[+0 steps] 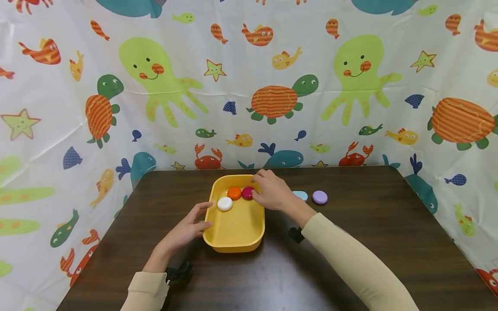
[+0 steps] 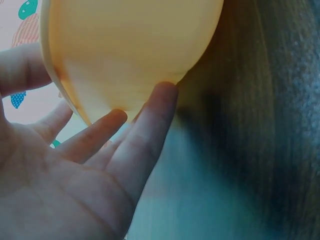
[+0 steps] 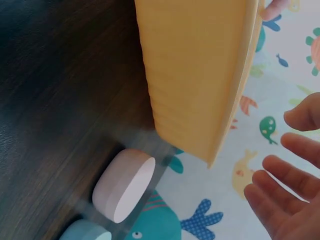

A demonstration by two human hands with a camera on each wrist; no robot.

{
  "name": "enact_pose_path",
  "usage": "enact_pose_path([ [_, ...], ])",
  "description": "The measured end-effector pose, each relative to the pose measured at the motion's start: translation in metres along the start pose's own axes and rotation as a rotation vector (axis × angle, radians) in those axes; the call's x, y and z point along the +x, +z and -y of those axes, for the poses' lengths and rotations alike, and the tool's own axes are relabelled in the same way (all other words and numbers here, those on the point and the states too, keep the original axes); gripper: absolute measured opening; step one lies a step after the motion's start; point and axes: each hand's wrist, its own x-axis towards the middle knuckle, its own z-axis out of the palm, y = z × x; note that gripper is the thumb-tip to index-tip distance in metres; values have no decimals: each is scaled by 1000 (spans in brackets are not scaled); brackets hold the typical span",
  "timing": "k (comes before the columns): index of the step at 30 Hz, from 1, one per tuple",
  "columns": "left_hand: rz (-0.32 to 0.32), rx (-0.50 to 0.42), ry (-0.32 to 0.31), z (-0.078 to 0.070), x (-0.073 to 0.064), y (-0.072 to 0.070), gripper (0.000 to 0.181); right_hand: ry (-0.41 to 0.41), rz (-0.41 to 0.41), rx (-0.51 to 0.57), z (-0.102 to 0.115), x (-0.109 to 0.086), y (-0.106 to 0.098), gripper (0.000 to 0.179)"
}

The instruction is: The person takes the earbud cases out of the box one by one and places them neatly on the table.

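A yellow tray (image 1: pixel 233 229) with rounded corners stands on the dark table. Inside it lie a white disc (image 1: pixel 225 204), an orange disc (image 1: pixel 234 193) and a crimson disc (image 1: pixel 247 193), all smooth and rounded. My left hand (image 1: pixel 186 229) holds the tray's left side; in the left wrist view its fingertips press the outer wall (image 2: pixel 130 50) and one digit passes over the rim. My right hand (image 1: pixel 272 190) hovers over the far right edge, beside the crimson disc. In the right wrist view its fingers (image 3: pixel 285 175) are loosely extended and nothing shows in them.
Right of the tray, a light blue disc (image 1: pixel 300 195), partly behind my right hand, and a purple disc (image 1: pixel 320 197) lie on the table (image 1: pixel 369 242). A cloth (image 1: pixel 233 86) printed with sea animals hangs behind the table and along both sides.
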Motion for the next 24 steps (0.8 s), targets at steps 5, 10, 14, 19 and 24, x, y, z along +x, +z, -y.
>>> enact_pose_path([
  [5, 1, -1, 1, 1, 1, -1, 62, -3, 5, -35, 3, 7, 3, 36],
  [10, 4, -4, 2, 0, 2, 0, 62, 17, 31, -30, 6, 13, 6, 37],
  [14, 6, -7, -3, -1, 1, -1, 61, 32, 49, -17, 8, 19, 10, 39],
  [19, 5, 2, -2, -1, 1, -2, 62, 45, 70, -10, 9, 26, 14, 39],
  [24, 3, -5, -2, 0, 2, -1, 61, 63, 91, -8, 9, 30, 18, 40],
])
